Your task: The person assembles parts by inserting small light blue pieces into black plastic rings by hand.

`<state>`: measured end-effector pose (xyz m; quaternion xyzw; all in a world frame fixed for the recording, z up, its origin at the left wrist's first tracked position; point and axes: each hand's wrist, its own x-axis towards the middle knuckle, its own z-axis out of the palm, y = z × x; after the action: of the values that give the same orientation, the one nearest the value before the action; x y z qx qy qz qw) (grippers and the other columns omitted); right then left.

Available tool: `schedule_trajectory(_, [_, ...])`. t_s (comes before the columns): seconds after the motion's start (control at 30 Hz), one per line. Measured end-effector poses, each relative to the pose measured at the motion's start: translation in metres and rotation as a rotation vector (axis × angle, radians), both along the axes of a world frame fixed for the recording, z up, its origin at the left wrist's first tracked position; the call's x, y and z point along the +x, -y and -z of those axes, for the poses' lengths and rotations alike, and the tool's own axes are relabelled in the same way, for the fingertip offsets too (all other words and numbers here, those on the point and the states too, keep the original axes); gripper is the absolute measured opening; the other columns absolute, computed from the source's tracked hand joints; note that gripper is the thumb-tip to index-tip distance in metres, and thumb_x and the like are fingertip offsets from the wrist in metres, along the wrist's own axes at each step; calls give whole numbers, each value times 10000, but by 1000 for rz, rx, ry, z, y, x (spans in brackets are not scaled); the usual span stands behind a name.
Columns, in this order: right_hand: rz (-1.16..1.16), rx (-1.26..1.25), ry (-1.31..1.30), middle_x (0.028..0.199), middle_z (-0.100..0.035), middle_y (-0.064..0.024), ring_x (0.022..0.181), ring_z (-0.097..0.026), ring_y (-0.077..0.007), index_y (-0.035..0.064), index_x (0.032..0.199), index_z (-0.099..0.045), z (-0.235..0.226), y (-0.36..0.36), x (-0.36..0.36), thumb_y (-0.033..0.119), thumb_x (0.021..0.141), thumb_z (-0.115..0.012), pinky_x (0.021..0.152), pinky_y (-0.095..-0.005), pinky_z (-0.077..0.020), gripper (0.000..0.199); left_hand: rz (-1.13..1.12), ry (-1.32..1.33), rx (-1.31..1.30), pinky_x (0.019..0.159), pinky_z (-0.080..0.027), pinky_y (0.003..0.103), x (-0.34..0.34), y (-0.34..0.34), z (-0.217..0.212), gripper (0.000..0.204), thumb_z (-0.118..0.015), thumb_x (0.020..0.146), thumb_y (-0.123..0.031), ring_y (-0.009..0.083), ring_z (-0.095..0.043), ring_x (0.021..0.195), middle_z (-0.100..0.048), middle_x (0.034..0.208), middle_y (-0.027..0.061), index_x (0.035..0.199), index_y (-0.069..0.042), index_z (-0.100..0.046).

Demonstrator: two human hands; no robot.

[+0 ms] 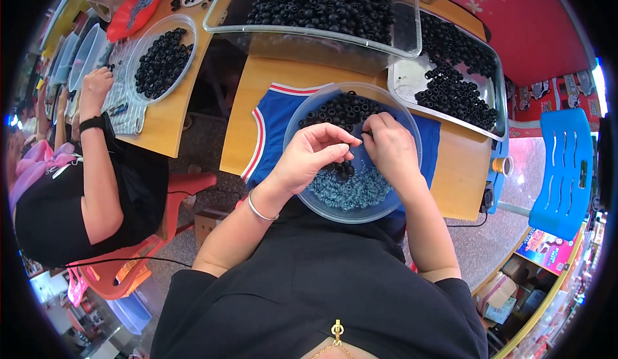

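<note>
Over a round clear plastic bowl [301,195], my two hands work close together with fingertips nearly meeting. My left hand [315,151] is pinched, thumb against fingers; whatever lies between them is too small to make out. The fingers of my right hand [391,148] are closed at the tips, where a small dark piece shows. Black ring-shaped parts [347,109] fill the far side of the bowl. On its near side lies a heap of small clear bluish pieces [351,191]. Several black parts [342,169] show just below my left fingers.
A large clear bin [225,29] of black parts stands behind the bowl. At right is a metal tray [405,79] with more. Blue cloth [273,124] lies under the bowl. A co-worker's arm [100,159] and another bowl [188,37] are left; a blue chair [560,172] stands right.
</note>
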<state>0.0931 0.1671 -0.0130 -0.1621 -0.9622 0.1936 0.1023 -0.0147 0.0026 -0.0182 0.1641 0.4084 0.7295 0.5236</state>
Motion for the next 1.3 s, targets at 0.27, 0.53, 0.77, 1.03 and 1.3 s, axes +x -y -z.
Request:
schedule_trajectory(0.27, [80, -474, -207, 922, -623, -102, 761, -657, -198, 24, 933, -652, -21, 4, 12, 0, 798, -660, 677, -295, -540, 138, 15, 138, 43, 852, -523, 247, 1, 1, -2, 199, -581, 945, -67, 123, -646, 922, -667, 1096, 103, 1127, -5, -632])
schedule_trajectory(0.53, [115, -963, -304, 948, -627, -45, 805, -641, -98, -7, 986, -692, -40, 12, 23, -85, 820, -651, 697, -215, -532, 188, 45, 247, 95, 857, -528, 254, 2, 2, -2, 213, -555, 966, -82, 151, -647, 958, -652, 1114, 116, 1159, -9, -607])
schedule_trajectory(0.77, [-4, -848, -358, 881, -666, -74, 804, -664, -133, -1, 975, -696, -44, 17, 27, -46, 788, -706, 681, -229, -546, 192, 66, 271, 122, 860, -531, 268, 4, 2, -1, 189, -611, 926, -45, 169, -652, 969, -656, 1068, 99, 1112, -20, -596])
schedule_trajectory(1.03, [-103, -536, -473, 853, -670, -80, 743, -662, -156, 12, 868, -682, -51, 25, 23, -9, 720, -777, 629, -260, -553, 177, 52, 275, 180, 884, -527, 291, 6, 1, 4, 183, -615, 915, -22, 159, -635, 999, -651, 1079, 84, 1097, -31, -609])
schedule_trajectory(1.3, [-135, -415, -471, 824, -658, -71, 687, -645, -152, 23, 851, -681, -54, 26, 20, 0, 702, -790, 576, -259, -530, 186, 50, 276, 197, 893, -533, 302, 5, -2, -2, 180, -622, 905, -8, 161, -634, 995, -652, 1072, 84, 1084, -29, -621])
